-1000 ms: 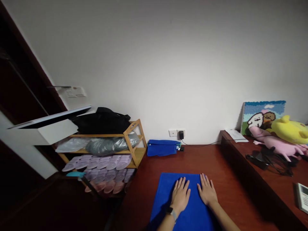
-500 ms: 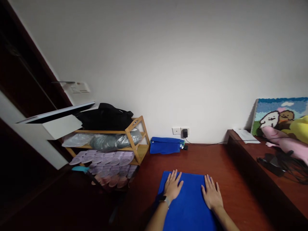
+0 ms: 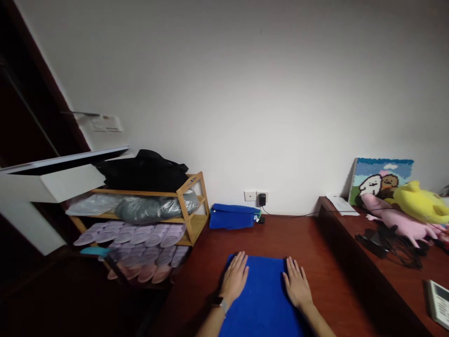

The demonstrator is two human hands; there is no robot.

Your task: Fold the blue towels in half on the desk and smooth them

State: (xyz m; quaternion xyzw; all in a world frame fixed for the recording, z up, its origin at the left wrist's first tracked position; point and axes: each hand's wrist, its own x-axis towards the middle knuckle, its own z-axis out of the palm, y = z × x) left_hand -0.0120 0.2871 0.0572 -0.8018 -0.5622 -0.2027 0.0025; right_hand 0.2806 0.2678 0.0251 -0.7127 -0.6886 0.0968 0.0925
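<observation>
A blue cloth (image 3: 263, 295) lies flat on the reddish-brown table (image 3: 336, 281), its near part running out of the frame. My left hand (image 3: 235, 277) rests on the cloth's left edge, fingers stretched forward and held loosely side by side, a watch on the wrist. On the right edge lies my right hand (image 3: 297, 284), palm down with its fingers extended and thumb apart. Neither hand grips anything. Farther back, near the wall, a second blue cloth (image 3: 233, 216) sits folded, with a small white tag at its right end.
Left of the table stands a wooden rack (image 3: 191, 210) with a black bag (image 3: 145, 173) and slippers (image 3: 154, 234). A raised ledge (image 3: 372, 252) on the right holds plush toys (image 3: 417, 203), black cables and a calculator (image 3: 440, 299). A black plug (image 3: 262, 200) sits in the wall socket.
The view has turned to the right, bringing the calculator into sight. My left hand has shifted toward the cloth's left edge, and its fingers have drawn closer together.
</observation>
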